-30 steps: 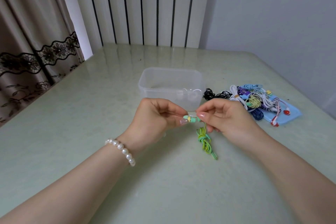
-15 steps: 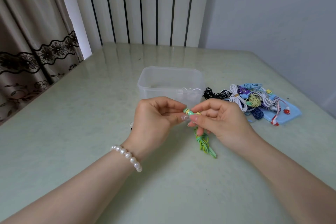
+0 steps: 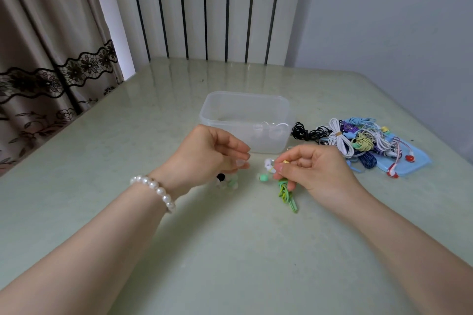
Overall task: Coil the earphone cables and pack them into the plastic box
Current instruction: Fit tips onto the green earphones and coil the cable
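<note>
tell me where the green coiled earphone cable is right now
In the head view the green coiled earphone cable hangs from the right hand, just right of centre, in front of the plastic box.

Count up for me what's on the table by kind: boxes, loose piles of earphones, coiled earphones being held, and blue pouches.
Clear plastic box: 1
Pile of mixed-colour earphones: 1, too tangled to count singly
Coiled green earphones, held by the right hand: 1
Blue pouch under the pile: 1
Total: 4
The left hand holds nothing.
</note>
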A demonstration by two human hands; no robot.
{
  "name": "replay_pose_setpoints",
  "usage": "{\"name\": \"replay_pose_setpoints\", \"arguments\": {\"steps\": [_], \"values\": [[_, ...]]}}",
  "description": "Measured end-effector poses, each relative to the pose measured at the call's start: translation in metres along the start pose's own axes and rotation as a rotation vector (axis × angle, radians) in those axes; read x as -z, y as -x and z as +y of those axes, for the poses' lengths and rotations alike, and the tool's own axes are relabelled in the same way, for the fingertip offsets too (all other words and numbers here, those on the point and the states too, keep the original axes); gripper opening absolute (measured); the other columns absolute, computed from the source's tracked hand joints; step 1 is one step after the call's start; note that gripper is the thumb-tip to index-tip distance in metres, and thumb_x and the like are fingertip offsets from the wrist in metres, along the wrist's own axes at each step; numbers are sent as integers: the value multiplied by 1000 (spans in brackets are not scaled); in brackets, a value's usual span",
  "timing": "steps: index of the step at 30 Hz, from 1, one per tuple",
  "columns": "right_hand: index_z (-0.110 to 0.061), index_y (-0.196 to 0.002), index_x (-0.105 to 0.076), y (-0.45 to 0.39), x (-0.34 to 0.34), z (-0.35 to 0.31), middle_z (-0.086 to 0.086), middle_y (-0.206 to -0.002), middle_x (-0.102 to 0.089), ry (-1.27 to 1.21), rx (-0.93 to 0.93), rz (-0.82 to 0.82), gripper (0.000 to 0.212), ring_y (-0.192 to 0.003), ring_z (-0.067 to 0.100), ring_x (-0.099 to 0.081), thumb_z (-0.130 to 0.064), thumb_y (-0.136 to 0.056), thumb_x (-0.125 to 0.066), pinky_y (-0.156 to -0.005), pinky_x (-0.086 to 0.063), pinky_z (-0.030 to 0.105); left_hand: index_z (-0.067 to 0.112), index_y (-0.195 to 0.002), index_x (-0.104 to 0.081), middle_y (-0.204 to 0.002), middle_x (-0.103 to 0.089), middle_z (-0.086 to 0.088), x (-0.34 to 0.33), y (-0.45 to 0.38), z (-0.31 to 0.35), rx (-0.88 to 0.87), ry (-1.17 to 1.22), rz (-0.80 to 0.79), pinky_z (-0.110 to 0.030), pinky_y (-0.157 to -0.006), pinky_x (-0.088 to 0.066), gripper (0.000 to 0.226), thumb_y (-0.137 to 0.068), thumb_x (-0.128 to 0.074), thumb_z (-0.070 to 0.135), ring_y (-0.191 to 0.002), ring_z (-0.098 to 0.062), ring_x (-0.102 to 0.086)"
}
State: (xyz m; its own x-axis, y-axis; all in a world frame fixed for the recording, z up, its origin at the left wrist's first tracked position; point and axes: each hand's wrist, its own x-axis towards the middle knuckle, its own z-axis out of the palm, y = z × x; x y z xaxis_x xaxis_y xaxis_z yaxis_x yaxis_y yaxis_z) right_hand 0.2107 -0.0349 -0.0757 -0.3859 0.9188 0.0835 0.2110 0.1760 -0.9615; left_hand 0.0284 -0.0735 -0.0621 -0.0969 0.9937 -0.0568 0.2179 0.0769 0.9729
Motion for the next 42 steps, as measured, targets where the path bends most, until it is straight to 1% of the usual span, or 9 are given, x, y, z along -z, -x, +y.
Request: {"name": "replay_pose_setpoints", "arguments": {"steps": [6,8,12,16,23,30,33,37,42], "values": [[-4,-75,-64,-3,5,1,2,-58,-65,-10,43,64,5,-39,7,-49,0,-79,-64,-46,-43,15,17,-70,-70,-63,-67,5,22,-5,2,-48,-262,118,-8,-58,-49,22,-72,-72,-4,-51,3,-58],[-4,-76,-67,-3,6,1,2,-61,-64,8,90,95,6,-43,2,-51,2,-78,-65,-48,-42,11,19,-68,-72,-52,-62,10,22,-3,3,-54,-393,97,-10,-46,-42,15,-71,-76,5,-42,1,-50],[-12,-79,-71,-4,8,1,6,-69,-64,108,183,125,13,-62,7,-50,0,-75,-69,-58,-40,8,19,-71,-74,-46,-57,17,14,-1,1,-53,-620,6,-5,-42,-34,9,-70,-77,11,-41,5,-50],[-6,-89,-70,-4,8,2,5,-70,-64,95,198,145,16,-66,10,-56,3,-76,-67,-61,-43,6,23,-77,-74,-48,-54,18,8,-1,-2,-33,-737,-3,-18,-50,-49,14,-71,-76,11,-53,-9,-56],[-21,-78,-67,-2,6,1,-1,-69,-64,88,194,143,25,-73,19,-59,3,-76,-67,-64,-47,11,20,-70,-73,-50,-51,18,8,1,-1,-29,-727,-45,-22,-39,-47,11,-70,-77,9,-35,-4,-49],[-21,-74,-67,-1,5,-1,-5,-65,-62,79,195,135,25,-69,13,-57,4,-75,-67,-61,-45,9,28,-62,-63,-68,-54,18,10,1,1,-76,-818,-83,-33,-62,-55,22,-74,-73,13,-74,-26,-64],[-21,-75,-67,-1,5,0,-2,-66,-62,78,190,132,24,-72,18,-57,3,-75,-67,-61,-45,10,28,-64,-64,-72,-59,13,15,1,1,-81,-838,-69,-20,-61,-50,19,-75,-72,14,-73,-19,-64],[-20,-76,-67,-1,5,0,-1,-66,-62,71,187,131,23,-71,18,-58,3,-75,-68,-61,-46,11,15,-78,-71,-70,-64,7,17,2,5,-141,-767,-28,-4,-47,-36,2,-78,-70,14,-50,11,-52],[-19,-75,-67,-1,4,0,0,-64,-61,65,160,121,21,-63,6,-54,2,-73,-70,-59,-44,10,15,-74,-70,-77,-71,5,14,-1,-1,-173,-685,40,-2,-47,-36,4,-77,-70,12,-50,9,-54]]}}
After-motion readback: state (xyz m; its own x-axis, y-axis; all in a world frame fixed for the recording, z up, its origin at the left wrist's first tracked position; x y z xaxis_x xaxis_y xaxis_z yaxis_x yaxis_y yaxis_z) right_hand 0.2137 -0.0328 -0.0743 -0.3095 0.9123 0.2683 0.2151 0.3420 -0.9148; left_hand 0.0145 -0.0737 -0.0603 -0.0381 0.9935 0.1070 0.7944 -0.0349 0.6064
